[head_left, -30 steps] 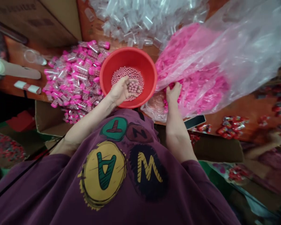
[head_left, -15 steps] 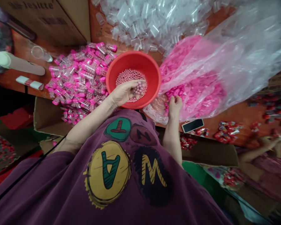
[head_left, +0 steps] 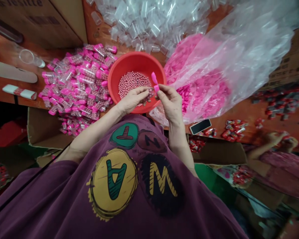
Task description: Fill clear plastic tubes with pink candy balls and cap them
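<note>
Over the near side of a red bowl (head_left: 112, 81) I have both hands close together. My left hand (head_left: 133, 99) is closed round a small clear bottle of pink beads (head_left: 147, 96), mostly hidden by the fingers. Between thumb and fingers of my right hand (head_left: 172, 101) is a pink flip-top cap (head_left: 155, 83), its lid standing up, at the bottle's mouth. Whether the cap touches the bottle I cannot tell. Loose pink beads (head_left: 132, 83) lie in the bowl. Right of it, a clear plastic bag (head_left: 229, 49) holds many pink caps (head_left: 209, 96).
Filled bottles with pink caps (head_left: 77, 83) are heaped left of the bowl. Clear bottles (head_left: 149, 23) lie piled behind it. A cardboard box (head_left: 40, 23) stands back left. A phone (head_left: 200, 126) lies at the table's front edge. A co-worker's hands (head_left: 284, 139) handle red pieces at far right.
My right hand has come from the bag of caps leftward to the bowl, now with a pink cap. The left hand stays over the bowl with the bottle. The view has shifted slightly.
</note>
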